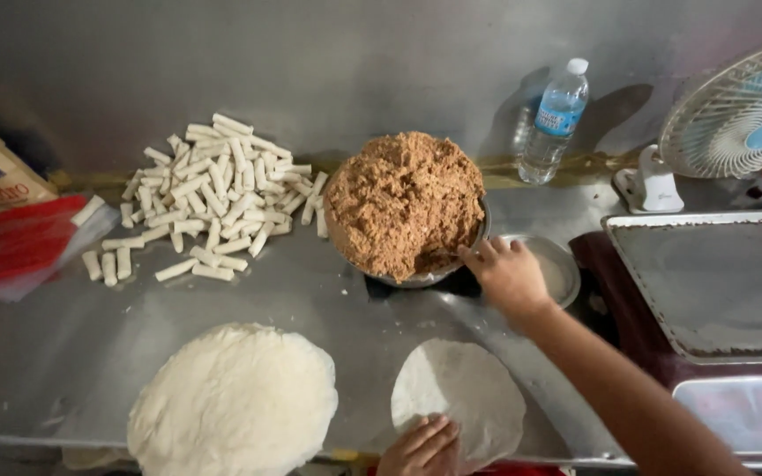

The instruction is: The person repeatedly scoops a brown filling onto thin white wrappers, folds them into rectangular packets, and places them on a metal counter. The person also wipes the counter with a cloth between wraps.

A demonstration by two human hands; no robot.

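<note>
Right hand: the right hand (506, 275) reaches forward to the near right edge of the mound of brown minced filling (404, 201); fingers bent down into the filling, fingertips partly hidden, so whether they pinch any of it cannot be told.
Left hand: the left hand (420, 447) lies at the bottom edge of the view, fingers spread flat and released, pressing on the near edge of the single thin round white wrapper (462, 401).
Single wrapper: flat on the brushed steel worktop (72, 353), directly in front of the person, bare of filling.
Filling: heaped well above the rim of the round metal bowl (416, 278), at the centre of the worktop, behind the single wrapper.
Wrapper stack: the thick stack of round white wrappers (235, 402) lies left of the single wrapper, apart from it.
Finished rolls: the pile of small white rolled cylinders (209, 198) sits left of the bowl, some strays lying nearer the front.
Small dish: the shallow round metal dish (561, 269) is just right of the bowl, partly behind the right hand.
Right side: the rectangular metal tray (716, 282), near the right forearm.
Back: the clear plastic water bottle (556, 123) stands upright against the steel wall; the small white table fan (734, 119) stands to its right.
Far left: the red and clear plastic bag (24, 242) lies flat.
</note>
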